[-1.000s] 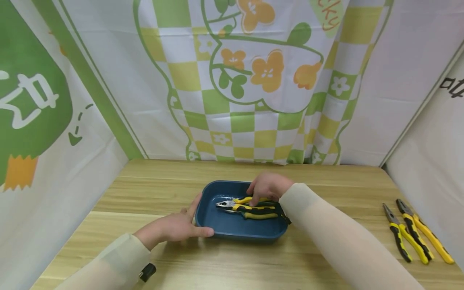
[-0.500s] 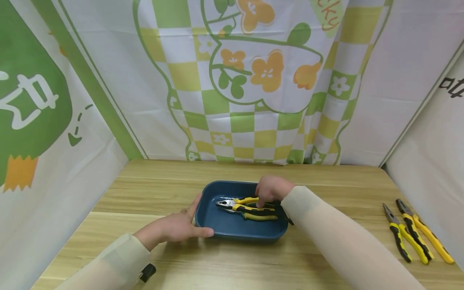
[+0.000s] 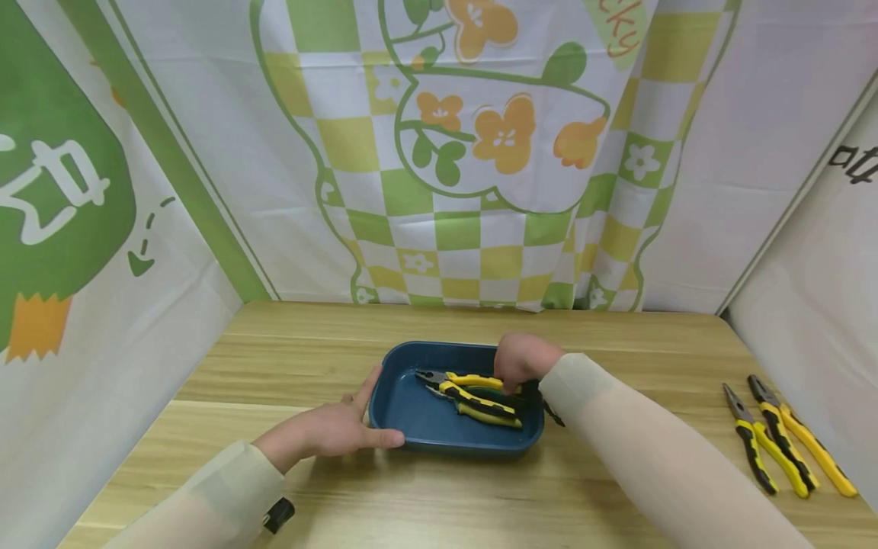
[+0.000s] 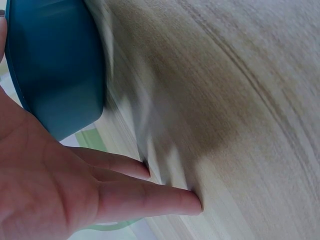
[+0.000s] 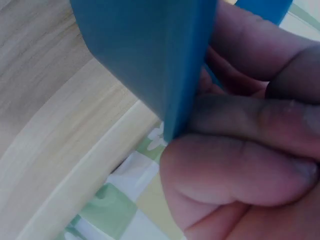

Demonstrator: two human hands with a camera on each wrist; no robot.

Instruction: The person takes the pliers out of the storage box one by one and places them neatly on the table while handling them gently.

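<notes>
Pliers point(image 3: 473, 397), yellow and black, are lying in a blue tray point(image 3: 456, 447) near the middle of a wooden table point(image 3: 309, 335), on top of a second, olive-handled pair point(image 3: 490, 418). A person's left hand point(image 3: 336, 428) is bracing the tray's left end: the thumb is resting on the near corner, the other fingers are stretching out straight, and in the left wrist view two fingertips are seemingly touching the table. The right hand point(image 3: 523, 358) is bending over the handle ends inside the tray's right end, fingers curling inward; the palm is hiding whatever lies beneath, so whether it is pinching a handle cannot be told.

Because the two pairs are overlapping, their handles could snag, and lifting one might drag or flip the other. The right-hand knuckles are sitting close against the tray's end wall, so a tool pulled that way could knock the rim and shift the tray if the left hand's light hold slips.

The upper pair is showing a dark grey metal head pointing left, with its handles spreading apart and slanting toward the right. Two more pairs, a needle-nosed one point(image 3: 745, 421) and a blunter one point(image 3: 775, 421), are lying at the table's right side, well apart from the tray.
</notes>
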